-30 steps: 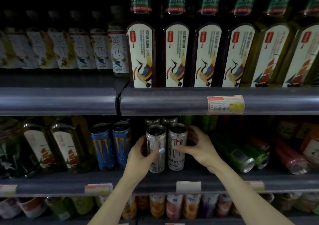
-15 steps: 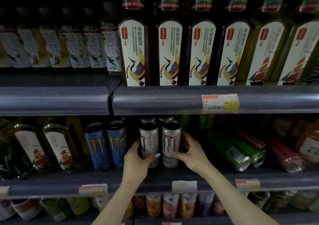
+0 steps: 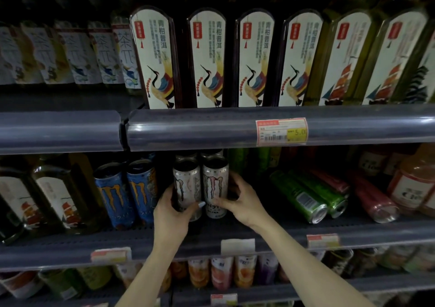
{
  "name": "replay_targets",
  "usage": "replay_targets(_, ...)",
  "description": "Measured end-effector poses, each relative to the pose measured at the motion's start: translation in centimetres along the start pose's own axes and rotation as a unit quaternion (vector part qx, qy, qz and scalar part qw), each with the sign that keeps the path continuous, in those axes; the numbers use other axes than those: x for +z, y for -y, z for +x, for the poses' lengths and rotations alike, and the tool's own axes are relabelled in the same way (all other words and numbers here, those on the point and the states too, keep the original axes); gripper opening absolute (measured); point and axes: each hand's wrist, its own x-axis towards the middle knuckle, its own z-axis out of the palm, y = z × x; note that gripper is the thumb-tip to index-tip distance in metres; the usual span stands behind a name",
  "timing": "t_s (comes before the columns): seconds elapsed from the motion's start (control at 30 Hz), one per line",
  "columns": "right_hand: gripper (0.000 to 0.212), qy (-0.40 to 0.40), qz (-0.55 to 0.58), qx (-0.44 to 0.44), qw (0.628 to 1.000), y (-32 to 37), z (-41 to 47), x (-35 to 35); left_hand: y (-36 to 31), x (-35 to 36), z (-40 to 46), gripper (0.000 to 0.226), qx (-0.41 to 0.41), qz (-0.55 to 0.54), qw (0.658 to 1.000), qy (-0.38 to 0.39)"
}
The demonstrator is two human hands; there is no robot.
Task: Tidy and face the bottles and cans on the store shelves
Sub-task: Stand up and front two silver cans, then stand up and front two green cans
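Two white Monster cans stand upright side by side on the middle shelf point(image 3: 235, 238). My left hand point(image 3: 173, 215) wraps around the lower part of the left white can point(image 3: 187, 184). My right hand point(image 3: 242, 200) grips the right white can point(image 3: 215, 182), fingers behind it and thumb in front; its claw logo faces out. More cans stand behind them. Two blue Monster cans point(image 3: 128, 191) stand just to the left.
Several green cans point(image 3: 303, 196) and pink cans point(image 3: 374, 200) lie on their sides to the right. Tea bottles with crane labels point(image 3: 207, 62) line the upper shelf point(image 3: 188, 130). Ship-label bottles point(image 3: 54, 196) stand at the left. Small cups point(image 3: 221, 271) fill the lower shelf.
Both hands have stayed on the two white cans, which have shifted slightly back on the shelf. The view has tilted up a little.
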Motion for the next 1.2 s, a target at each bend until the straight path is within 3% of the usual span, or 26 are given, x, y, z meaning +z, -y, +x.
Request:
replay_targets(0.6,0.078,-0.004,-0.047,-0.005,0.999,0.1,-0.9,-0.4,-1.3,0.7,-1.5,0.079,-0.016,0.042,0.999,-0.020)
replay_targets(0.77,0.068,-0.002,-0.053,-0.002,0.999,-0.3,-2.6,-4.6,-2.8,1.5,-3.4,0.097,-0.022,0.058,0.994,-0.085)
replay_targets(0.87,0.056,-0.008,-0.062,-0.023,0.998,-0.6,-3.9,-8.9,-4.5,2.8,-4.9,0.094,0.033,0.080,0.991,-0.103)
replay_targets(0.93,0.051,-0.015,-0.078,-0.040,0.996,-0.7,-4.9,-12.0,-6.1,4.1,-5.7,0.086,0.092,0.064,0.992,-0.066)
replay_targets(1.1,0.046,-0.044,-0.105,-0.053,0.992,-2.3,-6.8,-20.0,-10.3,9.6,-7.4,0.075,0.167,0.062,0.975,0.132)
replay_targets(1.2,0.045,-0.064,-0.126,-0.042,0.989,-4.0,-7.9,-23.3,-11.6,13.2,-8.5,0.074,0.168,0.070,0.969,0.169)
